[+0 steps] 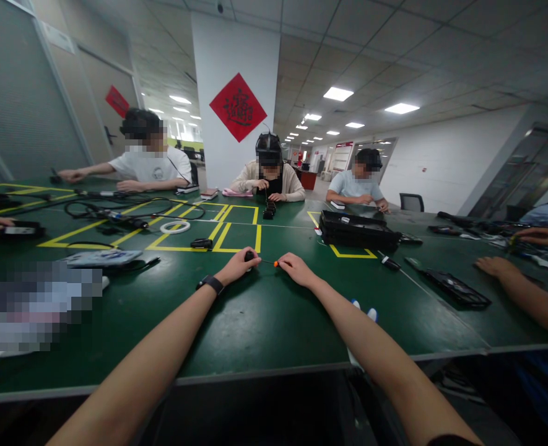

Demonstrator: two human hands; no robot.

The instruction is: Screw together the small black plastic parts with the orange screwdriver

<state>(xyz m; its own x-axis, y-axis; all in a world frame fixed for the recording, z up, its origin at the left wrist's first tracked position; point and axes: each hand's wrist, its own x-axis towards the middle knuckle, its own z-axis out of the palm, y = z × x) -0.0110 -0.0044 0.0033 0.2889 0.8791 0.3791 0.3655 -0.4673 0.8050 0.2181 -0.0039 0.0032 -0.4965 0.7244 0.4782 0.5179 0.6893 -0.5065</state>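
Over the green table [236, 328], my left hand [238, 266], with a black band on the wrist, is closed around a small black object [249, 255]. Its kind is too small to make out. My right hand [295, 271] pinches a small orange piece [276, 264] between its fingertips. A thin dark shaft [268, 263] spans the short gap between the orange piece and the black object. Whether it joins both, I cannot tell. Past my left hand lies a small black device [202, 243].
Black cases [357, 230] are stacked ahead right, beside a black frame-like part [454, 285]. White-and-blue items [364, 310] lie by my right forearm. Leftward are a white ring [175, 227], cables [129, 217] and a phone-like slab [104, 257]. Several people sit around the table; a co-worker's hand [499, 269] is at right.
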